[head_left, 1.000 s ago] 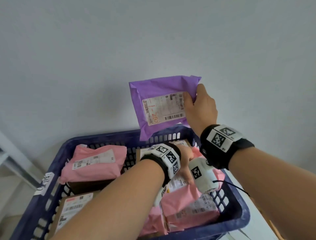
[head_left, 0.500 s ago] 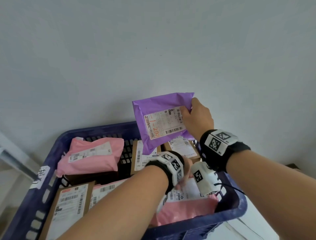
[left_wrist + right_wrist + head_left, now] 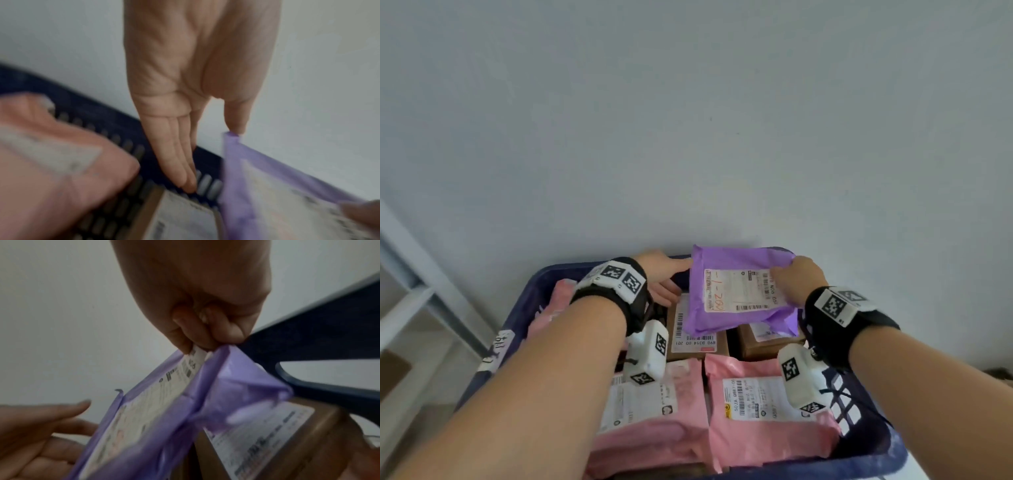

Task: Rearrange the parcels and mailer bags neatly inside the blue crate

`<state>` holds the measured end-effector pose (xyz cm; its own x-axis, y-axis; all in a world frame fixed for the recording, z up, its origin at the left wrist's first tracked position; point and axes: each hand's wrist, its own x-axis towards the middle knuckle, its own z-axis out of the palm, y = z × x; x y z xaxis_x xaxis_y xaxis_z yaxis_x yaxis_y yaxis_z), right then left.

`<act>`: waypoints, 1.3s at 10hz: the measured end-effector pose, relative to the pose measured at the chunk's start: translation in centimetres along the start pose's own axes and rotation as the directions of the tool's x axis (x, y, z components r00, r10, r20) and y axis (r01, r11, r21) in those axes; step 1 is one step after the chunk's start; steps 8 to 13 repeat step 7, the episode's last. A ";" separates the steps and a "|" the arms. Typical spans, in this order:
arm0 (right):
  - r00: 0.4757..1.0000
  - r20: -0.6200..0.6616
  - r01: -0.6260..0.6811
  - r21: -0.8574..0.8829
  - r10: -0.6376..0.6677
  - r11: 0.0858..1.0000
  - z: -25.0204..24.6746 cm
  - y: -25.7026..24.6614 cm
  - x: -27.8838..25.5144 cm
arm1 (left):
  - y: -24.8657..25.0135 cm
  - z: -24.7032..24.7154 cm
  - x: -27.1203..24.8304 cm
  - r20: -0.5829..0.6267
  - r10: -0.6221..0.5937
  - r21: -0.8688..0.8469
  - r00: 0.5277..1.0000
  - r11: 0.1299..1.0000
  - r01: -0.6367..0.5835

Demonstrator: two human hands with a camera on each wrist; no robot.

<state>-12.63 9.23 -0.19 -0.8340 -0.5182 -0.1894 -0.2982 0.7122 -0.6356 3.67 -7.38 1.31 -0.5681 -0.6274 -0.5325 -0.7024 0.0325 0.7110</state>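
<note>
A blue crate (image 3: 524, 301) sits against a pale wall (image 3: 688, 120), seen from above. At its far left, a pink bag (image 3: 551, 308) leans against the crate's slotted side, partly hidden by the left forearm. The left hand (image 3: 662, 277) reaches to the far edge of the crate with straight, relaxed fingers; in the left wrist view its thumb tip touches the left corner of a purple bag (image 3: 743, 294), while the other fingers point down at the crate wall, holding nothing. The purple bag lies tilted at the back of the crate, label up, resting over two brown boxes: one box (image 3: 697, 339) with a white label at left, another box (image 3: 767, 342) at right. The right hand (image 3: 799, 282) pinches the purple bag's right edge between thumb and curled fingers. Nearer the viewer, two more pink bags lie flat side by side, one (image 3: 654, 414) left, one (image 3: 760, 421) right.
</note>
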 end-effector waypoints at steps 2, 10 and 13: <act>0.994 0.014 0.111 -0.286 -0.112 0.952 2.4 0.8 -0.6 | -2.2 3.9 2.6 -0.065 0.013 0.348 0.998 0.938 0.011; 0.926 0.179 0.365 -0.649 -0.332 0.668 3.3 -1.5 -2.0 | -1.8 1.3 0.5 -0.129 0.270 0.543 0.954 0.825 -0.160; 0.926 0.179 0.365 -0.649 -0.332 0.668 3.3 -1.5 -2.0 | -1.8 1.3 0.5 -0.129 0.270 0.543 0.954 0.825 -0.160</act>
